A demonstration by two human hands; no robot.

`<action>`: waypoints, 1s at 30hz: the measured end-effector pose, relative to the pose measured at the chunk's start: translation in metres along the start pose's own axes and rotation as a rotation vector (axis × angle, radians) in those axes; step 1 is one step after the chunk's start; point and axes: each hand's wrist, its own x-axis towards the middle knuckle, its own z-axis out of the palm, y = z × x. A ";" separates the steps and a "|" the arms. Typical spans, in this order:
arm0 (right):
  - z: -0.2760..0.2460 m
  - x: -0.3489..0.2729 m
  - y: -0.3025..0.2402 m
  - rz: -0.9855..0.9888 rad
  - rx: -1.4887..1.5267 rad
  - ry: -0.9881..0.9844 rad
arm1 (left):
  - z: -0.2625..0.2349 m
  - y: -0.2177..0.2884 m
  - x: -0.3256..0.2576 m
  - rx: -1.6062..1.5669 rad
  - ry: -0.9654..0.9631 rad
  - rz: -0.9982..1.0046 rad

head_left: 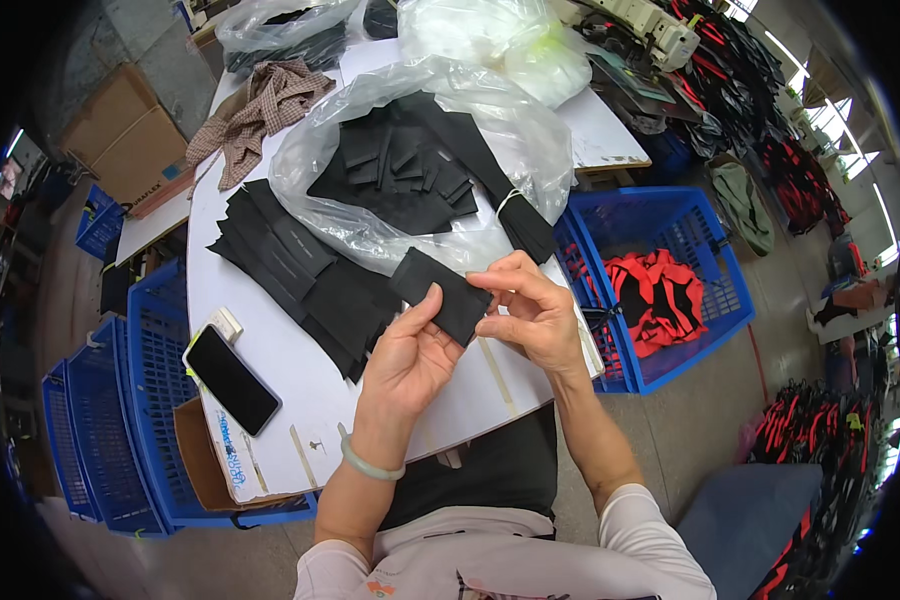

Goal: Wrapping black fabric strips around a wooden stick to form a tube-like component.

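Observation:
Between my two hands, just above the white table (425,425), is a small rectangular black fabric piece (440,293). My left hand (410,350) grips its lower left edge, thumb on top and fingers beneath. At the right edge, my right hand (530,310) pinches a corner between thumb and fingers. Fanned-out black fabric strips (290,265) lie left of my hands. Behind them a clear plastic bag (320,205) is spread open, with many small black pieces (400,165) heaped inside. A bundle of longer black strips (525,225), tied with a white band, hangs over the bag's right side.
A smartphone (233,380) lies at the table's left edge, near a checked cloth (260,105) farther back. Blue crates (150,390) stand at the left. On the right, another blue crate (725,290) holds red and black pieces (660,300). More plastic bags (490,40) sit at the back.

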 end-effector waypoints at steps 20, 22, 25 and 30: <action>0.010 -0.027 0.010 -0.065 -0.267 0.190 | -0.022 -0.030 0.007 -0.170 -0.104 0.040; 0.017 -0.030 0.011 -0.079 -0.342 0.321 | -0.016 -0.039 0.003 -0.055 -0.077 0.143; 0.016 -0.039 0.005 -0.071 -0.472 0.444 | -0.017 -0.056 0.003 -0.037 -0.046 0.200; 0.019 -0.039 0.002 -0.131 -0.495 0.482 | -0.026 -0.050 0.012 -0.004 -0.088 0.228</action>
